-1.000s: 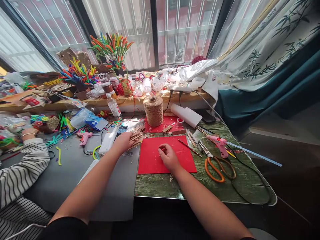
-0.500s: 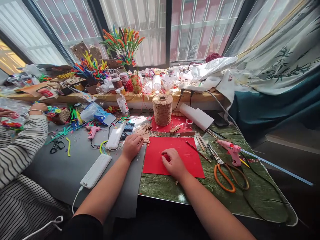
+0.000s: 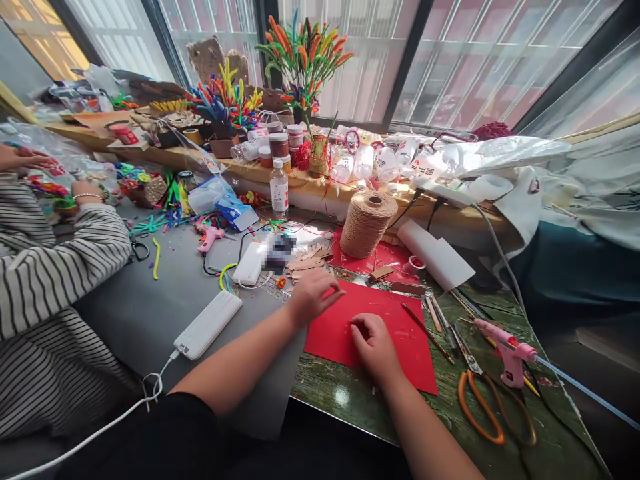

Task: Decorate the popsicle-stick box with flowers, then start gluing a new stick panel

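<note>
My left hand (image 3: 313, 298) is over the left edge of a red sheet (image 3: 413, 360), its fingers stretched to the right and nothing visible in them. On the sheet rests my right hand (image 3: 376, 343), loosely curled, with a gap between thumb and forefinger and no object showing there. Just beyond the left hand lies a pile of wooden craft sticks (image 3: 306, 260). A dark pencil (image 3: 427, 332) lies across the sheet's right edge. Behind the sheet stands a big spool of twine (image 3: 369, 223).
To the right lie orange-handled scissors (image 3: 483, 407) and a pink glue gun (image 3: 511, 350) with a long glue stick. A white power bank (image 3: 209, 325) lies at left. A co-worker in a striped sleeve (image 3: 75, 267) works at far left. A water bottle (image 3: 279, 190) stands behind.
The view has swung left. My left hand has left the craft sticks and moved right, over the red sheet. My right hand stays on the sheet, much as before.
</note>
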A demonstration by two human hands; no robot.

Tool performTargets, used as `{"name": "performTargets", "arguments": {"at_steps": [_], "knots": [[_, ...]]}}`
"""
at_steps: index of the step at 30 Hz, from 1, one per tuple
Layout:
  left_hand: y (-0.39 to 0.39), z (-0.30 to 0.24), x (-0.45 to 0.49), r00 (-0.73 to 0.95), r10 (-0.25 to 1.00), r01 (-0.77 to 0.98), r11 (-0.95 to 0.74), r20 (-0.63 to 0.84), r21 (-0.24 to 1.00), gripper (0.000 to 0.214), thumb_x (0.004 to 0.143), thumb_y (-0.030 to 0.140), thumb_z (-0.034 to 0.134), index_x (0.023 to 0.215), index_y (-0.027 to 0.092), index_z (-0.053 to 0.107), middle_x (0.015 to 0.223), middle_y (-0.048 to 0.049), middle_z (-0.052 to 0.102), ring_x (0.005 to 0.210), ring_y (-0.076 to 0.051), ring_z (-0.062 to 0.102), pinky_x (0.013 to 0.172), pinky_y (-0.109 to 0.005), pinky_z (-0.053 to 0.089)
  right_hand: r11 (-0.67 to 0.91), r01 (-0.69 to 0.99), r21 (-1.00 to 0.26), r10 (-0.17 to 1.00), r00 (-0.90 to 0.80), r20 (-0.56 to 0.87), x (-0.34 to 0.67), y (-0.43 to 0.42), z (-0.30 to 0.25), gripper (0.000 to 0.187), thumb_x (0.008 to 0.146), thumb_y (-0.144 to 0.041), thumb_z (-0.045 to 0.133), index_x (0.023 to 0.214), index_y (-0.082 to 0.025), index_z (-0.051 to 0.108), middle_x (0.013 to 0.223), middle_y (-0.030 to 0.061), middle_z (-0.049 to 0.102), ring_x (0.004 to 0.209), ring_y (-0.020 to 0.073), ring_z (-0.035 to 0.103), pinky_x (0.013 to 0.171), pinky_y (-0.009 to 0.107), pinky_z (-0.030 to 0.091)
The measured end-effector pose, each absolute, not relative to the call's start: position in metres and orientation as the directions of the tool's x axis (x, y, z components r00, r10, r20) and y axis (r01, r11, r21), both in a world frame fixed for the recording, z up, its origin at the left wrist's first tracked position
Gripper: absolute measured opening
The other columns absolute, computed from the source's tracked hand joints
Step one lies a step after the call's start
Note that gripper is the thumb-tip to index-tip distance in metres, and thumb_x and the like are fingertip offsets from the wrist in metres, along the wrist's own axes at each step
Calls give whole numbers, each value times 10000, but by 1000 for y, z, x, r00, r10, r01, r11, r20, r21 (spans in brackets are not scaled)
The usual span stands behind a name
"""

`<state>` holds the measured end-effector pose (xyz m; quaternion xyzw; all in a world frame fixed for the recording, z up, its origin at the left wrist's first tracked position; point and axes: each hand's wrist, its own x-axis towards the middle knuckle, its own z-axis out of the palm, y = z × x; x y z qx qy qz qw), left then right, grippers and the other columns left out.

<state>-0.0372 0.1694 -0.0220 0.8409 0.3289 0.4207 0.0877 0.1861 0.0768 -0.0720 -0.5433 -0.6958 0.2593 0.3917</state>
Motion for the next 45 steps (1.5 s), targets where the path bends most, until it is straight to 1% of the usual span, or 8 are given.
{"name": "performTargets", "arguments": {"at_steps": [4, 13, 22, 36, 38, 41, 43, 45], "knots": [[178, -42, -4, 649, 539, 387, -841, 536, 377, 259, 1000, 421, 603, 892, 198, 679, 913, -59, 751, 867, -192, 662, 816, -349, 468, 271, 587, -763, 962, -136, 238, 183, 76, -68, 137, 997, -333, 564, 1008, -244, 667, 1043, 86, 708, 1040, 290, 618, 932, 467, 510], [181, -46, -25, 716, 564, 335, -794, 410, 507, 279, 1024, 435, 550, 951, 196, 674, 966, -50, 747, 917, -188, 652, 838, -335, 452, 315, 656, -686, 949, -227, 219, 184, 63, -62, 154, 1001, -296, 575, 1125, -258, 659, 1230, 106, 690, 1195, 308, 622, 1013, 513, 530], [201, -28, -55, 374, 882, 832, -456, 286, 316, 350, 839, 302, 753, 1160, 223, 640, 1219, -168, 657, 1174, -376, 564, 937, -502, 433, 396, 835, -382, 916, -326, 235, 281, -16, -69, 542, 935, -260, 652, 1463, -354, 572, 1470, 92, 613, 1329, 383, 603, 1046, 609, 560], [237, -23, -81, 384, 904, 897, -414, 187, 158, 203, 912, 347, 538, 820, 246, 689, 932, -89, 728, 880, -306, 651, 728, -393, 470, 259, 859, -442, 952, -149, 269, 293, -39, -61, 432, 946, -127, 576, 1354, -259, 621, 1410, 114, 649, 1346, 315, 580, 1102, 603, 520], [231, -19, -75, 375, 893, 883, -426, 249, 198, 201, 922, 358, 528, 840, 240, 668, 920, -93, 717, 872, -306, 653, 729, -403, 481, 265, 858, -441, 943, -134, 306, 294, -41, -62, 412, 942, -118, 573, 1325, -256, 641, 1378, 115, 668, 1329, 315, 590, 1091, 604, 526], [209, -16, -50, 308, 881, 749, -458, 360, 479, 190, 949, 410, 554, 1037, 266, 642, 916, -56, 712, 811, -255, 665, 712, -380, 514, 267, 855, -444, 933, -115, 340, 296, -44, -62, 384, 938, -111, 570, 1274, -264, 673, 1326, 110, 695, 1303, 316, 607, 1081, 605, 531], [190, -19, -26, 331, 892, 528, -445, 307, 723, 272, 969, 435, 561, 1196, 286, 578, 914, -31, 709, 695, -202, 656, 629, -339, 526, 256, 855, -451, 937, -103, 335, 295, -45, -61, 367, 938, -115, 567, 1249, -267, 688, 1301, 108, 706, 1282, 315, 619, 1076, 604, 534], [175, -26, -5, 474, 856, 450, -437, 207, 778, 253, 995, 445, 531, 1176, 277, 586, 858, -25, 704, 660, -199, 657, 604, -338, 536, 245, 854, -458, 939, -92, 331, 294, -45, -60, 348, 937, -119, 565, 1223, -263, 700, 1283, 108, 713, 1260, 311, 629, 1072, 594, 537]]}}
